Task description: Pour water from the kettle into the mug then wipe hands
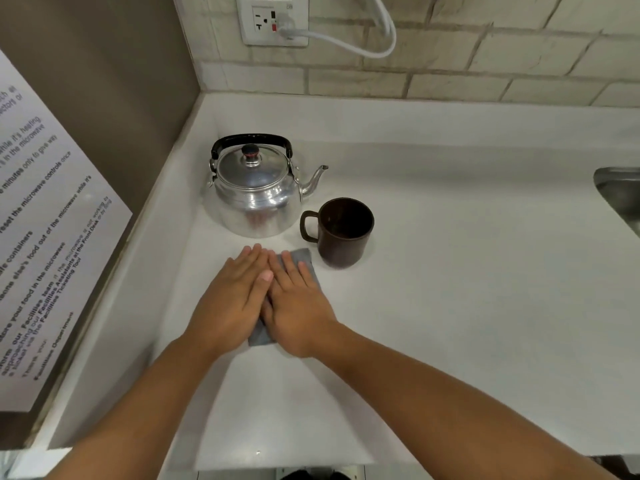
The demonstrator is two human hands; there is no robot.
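A shiny metal kettle (254, 192) with a black handle stands upright near the counter's back left corner, its spout pointing right. Just to its right stands a dark brown mug (343, 233), handle turned toward the kettle. In front of both lies a small grey cloth (304, 258) flat on the counter. My left hand (230, 299) and my right hand (298, 303) rest palm down on the cloth side by side, fingers stretched out and touching each other. The hands cover most of the cloth; only its far right corner and near edge show.
The white counter (467, 289) runs right to a metal sink (620, 195) at the edge of view. A brown wall panel with a printed notice (45, 237) closes the left side. A tiled back wall carries a socket (273, 20) with a white cable plugged in.
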